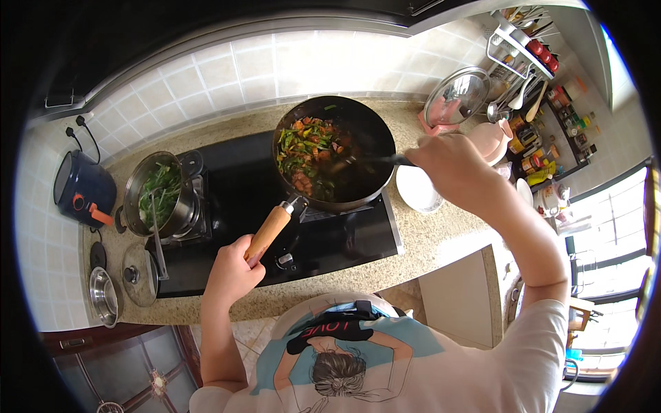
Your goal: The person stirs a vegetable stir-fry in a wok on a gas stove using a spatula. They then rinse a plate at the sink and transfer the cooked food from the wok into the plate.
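A dark wok rests on the right burner of a black glass hob. Chopped green vegetables and browned meat pieces lie mostly in its left half. My left hand is closed round the wok's wooden handle, at the wok's lower left. Above the wok's right rim, my right hand grips the dark handle of a cooking utensil; its blurred head is down among the food. A white bowl stands right of the wok, partly under my right forearm.
At left, a steel pot holds leafy greens and a ladle, near a navy appliance. A glass lid and steel bowl lie at the counter's left end. Another glass lid stands upright behind a pink pitcher.
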The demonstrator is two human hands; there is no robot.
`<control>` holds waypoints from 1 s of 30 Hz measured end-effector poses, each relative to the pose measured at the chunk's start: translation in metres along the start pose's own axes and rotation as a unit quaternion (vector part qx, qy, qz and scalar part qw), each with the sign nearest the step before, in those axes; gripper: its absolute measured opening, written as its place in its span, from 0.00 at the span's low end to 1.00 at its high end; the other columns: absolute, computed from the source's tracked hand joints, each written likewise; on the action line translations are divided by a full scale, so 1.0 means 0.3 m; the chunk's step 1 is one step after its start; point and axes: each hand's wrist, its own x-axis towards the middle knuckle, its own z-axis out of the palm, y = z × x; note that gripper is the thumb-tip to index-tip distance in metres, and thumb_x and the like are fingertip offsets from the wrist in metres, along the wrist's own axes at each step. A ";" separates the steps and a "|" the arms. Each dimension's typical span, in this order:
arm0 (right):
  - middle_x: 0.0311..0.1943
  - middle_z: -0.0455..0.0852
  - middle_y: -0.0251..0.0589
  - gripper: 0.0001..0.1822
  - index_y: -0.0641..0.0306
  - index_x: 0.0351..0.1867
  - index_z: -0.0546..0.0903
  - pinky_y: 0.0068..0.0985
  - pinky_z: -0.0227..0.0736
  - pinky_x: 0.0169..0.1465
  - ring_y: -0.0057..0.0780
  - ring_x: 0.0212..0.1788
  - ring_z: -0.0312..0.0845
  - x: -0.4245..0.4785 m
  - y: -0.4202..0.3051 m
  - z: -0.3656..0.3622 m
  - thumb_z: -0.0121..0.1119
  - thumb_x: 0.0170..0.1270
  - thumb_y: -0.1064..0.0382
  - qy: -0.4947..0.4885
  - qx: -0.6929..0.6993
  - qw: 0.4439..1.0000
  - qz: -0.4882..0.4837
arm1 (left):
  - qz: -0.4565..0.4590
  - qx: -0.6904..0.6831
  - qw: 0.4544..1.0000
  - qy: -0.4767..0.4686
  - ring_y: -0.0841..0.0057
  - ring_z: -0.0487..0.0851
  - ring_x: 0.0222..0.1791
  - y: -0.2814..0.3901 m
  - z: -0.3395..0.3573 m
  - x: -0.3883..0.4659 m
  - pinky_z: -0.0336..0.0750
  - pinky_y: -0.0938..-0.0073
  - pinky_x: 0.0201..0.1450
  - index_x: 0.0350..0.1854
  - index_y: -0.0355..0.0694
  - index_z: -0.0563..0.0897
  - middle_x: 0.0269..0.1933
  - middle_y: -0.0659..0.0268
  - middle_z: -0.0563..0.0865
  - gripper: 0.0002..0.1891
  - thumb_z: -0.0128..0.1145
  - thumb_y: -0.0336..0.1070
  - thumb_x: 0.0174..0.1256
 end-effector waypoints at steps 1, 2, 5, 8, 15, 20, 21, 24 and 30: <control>0.34 0.85 0.40 0.16 0.54 0.47 0.84 0.37 0.75 0.45 0.41 0.39 0.83 0.024 -0.005 0.016 0.60 0.56 0.71 0.031 0.036 0.999 0.004 | -0.004 0.001 1.000 -0.004 0.75 0.69 0.21 0.002 -0.001 0.001 0.69 0.74 0.28 0.37 0.31 0.77 0.22 0.57 0.74 0.12 0.55 0.24 0.47; 0.34 0.85 0.41 0.16 0.55 0.47 0.84 0.37 0.74 0.43 0.41 0.39 0.83 0.029 0.011 0.019 0.61 0.56 0.70 0.046 0.068 0.997 0.014 | -0.007 0.002 1.000 -0.009 0.75 0.69 0.21 0.005 -0.001 0.001 0.69 0.74 0.28 0.38 0.32 0.77 0.22 0.57 0.74 0.12 0.56 0.24 0.47; 0.30 0.86 0.43 0.17 0.55 0.48 0.84 0.37 0.74 0.40 0.39 0.37 0.84 0.007 0.066 0.001 0.66 0.54 0.66 0.073 0.153 0.985 0.024 | -0.016 0.009 1.000 -0.015 0.75 0.70 0.22 0.011 -0.007 0.002 0.69 0.74 0.29 0.38 0.32 0.77 0.23 0.57 0.74 0.13 0.56 0.24 0.47; 0.23 0.84 0.42 0.15 0.54 0.46 0.85 0.37 0.72 0.41 0.36 0.32 0.83 -0.053 0.083 -0.139 0.66 0.55 0.63 0.026 0.208 0.978 0.008 | -0.017 0.007 1.000 -0.003 0.75 0.70 0.22 -0.010 -0.006 -0.008 0.69 0.74 0.29 0.38 0.32 0.77 0.23 0.58 0.74 0.13 0.55 0.24 0.47; 0.30 0.85 0.41 0.08 0.61 0.34 0.82 0.34 0.80 0.40 0.39 0.35 0.85 0.041 -0.136 0.007 0.57 0.64 0.60 0.023 0.004 0.999 0.038 | -0.010 0.005 1.000 -0.004 0.75 0.70 0.22 0.004 -0.003 0.000 0.70 0.74 0.29 0.38 0.32 0.77 0.24 0.58 0.75 0.12 0.56 0.23 0.48; 0.29 0.85 0.42 0.14 0.62 0.33 0.83 0.36 0.81 0.42 0.40 0.34 0.86 0.051 0.054 -0.045 0.56 0.68 0.54 0.070 0.056 0.994 0.064 | -0.005 0.007 1.000 -0.003 0.64 0.77 0.23 0.000 0.004 -0.009 0.72 0.70 0.30 0.38 0.32 0.77 0.25 0.53 0.78 0.12 0.56 0.24 0.49; 0.29 0.86 0.43 0.14 0.63 0.33 0.83 0.36 0.81 0.43 0.41 0.35 0.86 0.032 0.067 -0.134 0.56 0.68 0.54 0.052 0.084 0.992 0.073 | -0.003 0.012 1.000 0.002 0.58 0.80 0.23 -0.002 0.003 -0.013 0.73 0.68 0.30 0.38 0.32 0.78 0.25 0.51 0.80 0.12 0.56 0.24 0.49; 0.27 0.86 0.47 0.13 0.68 0.42 0.82 0.38 0.81 0.44 0.41 0.31 0.85 0.027 0.060 -0.183 0.54 0.68 0.59 0.022 0.104 0.977 0.185 | -0.009 0.014 1.000 -0.001 0.56 0.80 0.24 0.007 0.004 -0.014 0.73 0.67 0.30 0.38 0.32 0.78 0.25 0.51 0.80 0.12 0.57 0.25 0.49; 0.35 0.86 0.56 0.19 0.69 0.38 0.84 0.43 0.78 0.50 0.49 0.43 0.85 0.202 0.177 0.195 0.59 0.65 0.51 0.015 -0.018 0.979 0.203 | -0.019 0.025 0.999 -0.028 0.55 0.80 0.24 0.018 -0.008 0.001 0.73 0.66 0.31 0.37 0.33 0.77 0.25 0.50 0.79 0.11 0.57 0.25 0.48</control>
